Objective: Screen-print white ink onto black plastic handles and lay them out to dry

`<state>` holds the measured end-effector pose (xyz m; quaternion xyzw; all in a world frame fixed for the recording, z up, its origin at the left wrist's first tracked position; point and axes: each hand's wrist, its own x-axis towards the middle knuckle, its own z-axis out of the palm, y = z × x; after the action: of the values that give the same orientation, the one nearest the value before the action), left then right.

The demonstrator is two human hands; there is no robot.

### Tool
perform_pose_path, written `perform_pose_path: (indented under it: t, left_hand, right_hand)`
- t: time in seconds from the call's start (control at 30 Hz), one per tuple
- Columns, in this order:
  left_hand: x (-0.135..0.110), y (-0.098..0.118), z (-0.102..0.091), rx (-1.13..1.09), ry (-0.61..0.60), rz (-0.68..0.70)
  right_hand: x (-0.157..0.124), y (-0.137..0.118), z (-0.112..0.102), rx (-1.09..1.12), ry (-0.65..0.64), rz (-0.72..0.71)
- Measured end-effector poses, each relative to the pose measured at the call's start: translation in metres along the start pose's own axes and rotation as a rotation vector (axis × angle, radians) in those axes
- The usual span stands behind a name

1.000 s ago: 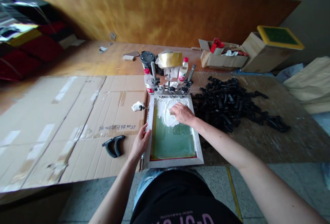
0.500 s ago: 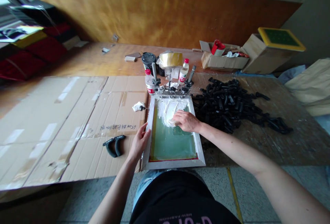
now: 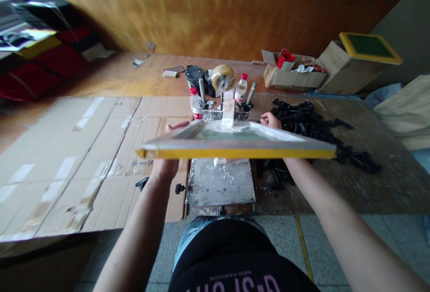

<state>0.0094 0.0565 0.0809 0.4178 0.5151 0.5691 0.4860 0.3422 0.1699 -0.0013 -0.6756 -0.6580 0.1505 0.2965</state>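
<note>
A screen printing frame stands tilted up toward me from its hinge clamp, its near edge yellow underneath. My left hand is at its left side, partly hidden by the frame, with fingers showing over the left bar; it appears to grip it. A wooden-looking squeegee leans at the far end of the screen, by white ink. Below the raised frame lies a flat metal plate. Beyond the right bar, my right hand has bent fingers beside a pile of black plastic parts; what they hold is unclear.
A roll of tape, red-capped bottles and black tubs stand behind the clamp. Cardboard covers the left of the table, with a black part on it. An open carton sits at back right.
The screen has swung from flat to tilted up, uncovering the plate. My right hand has left the squeegee and moved right, to the black parts. My left hand has risen with the frame.
</note>
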Motion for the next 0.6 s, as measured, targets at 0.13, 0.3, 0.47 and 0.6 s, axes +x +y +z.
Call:
perform_pose_path:
  t: [0.13, 0.3, 0.47, 0.6]
  left_hand:
    - [0.011, -0.005, 0.015, -0.187, 0.079, -0.04]
    - [-0.041, -0.065, 0.036, -0.13, -0.048, -0.499]
    - [-0.086, -0.11, 0.025, -0.174, -0.081, -0.725]
    - [-0.084, -0.124, -0.075, 0.045, 0.263, -0.655]
  right_hand:
    - [-0.054, 0.005, 0.043, 0.007, -0.229, -0.225]
    - [-0.108, -0.042, 0.062, -0.122, -0.247, -0.378]
    - [-0.155, -0.083, 0.056, -0.013, -0.348, -0.809]
    - [-0.138, -0.025, 0.024, -0.054, -0.213, -0.625]
